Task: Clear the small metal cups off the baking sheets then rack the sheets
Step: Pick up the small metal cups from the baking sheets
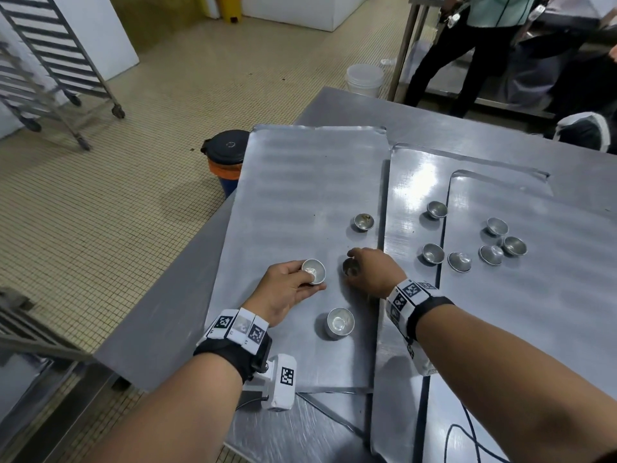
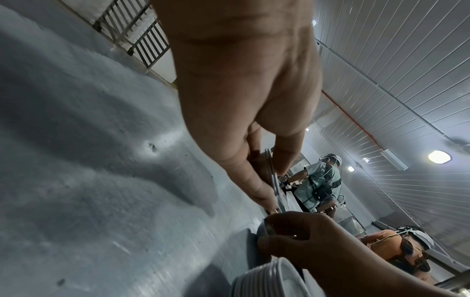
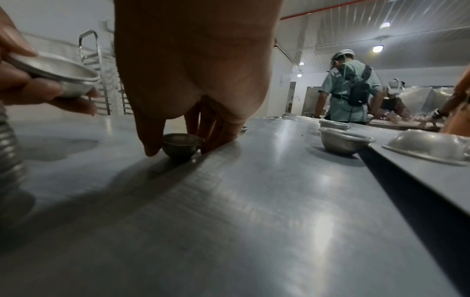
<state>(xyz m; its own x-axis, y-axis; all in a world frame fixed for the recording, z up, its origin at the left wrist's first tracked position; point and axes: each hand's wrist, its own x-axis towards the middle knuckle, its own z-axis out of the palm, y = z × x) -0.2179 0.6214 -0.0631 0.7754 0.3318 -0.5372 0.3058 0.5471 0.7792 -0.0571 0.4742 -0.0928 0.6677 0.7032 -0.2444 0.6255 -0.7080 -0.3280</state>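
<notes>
Holding a small stack of cups [image 1: 314,271] just above the left sheet [image 1: 300,182], the left hand [image 1: 283,290] has its thumb and fingers curled round it. Right hand [image 1: 374,274] pinches a single cup [image 3: 182,146] that sits on the same sheet, fingertips [image 3: 152,148] on both sides. Nearer on that sheet stands a taller stack [image 1: 339,322]; one more cup [image 1: 364,222] sits farther. Loose cups [image 1: 494,253] lie on sheets right of it.
</notes>
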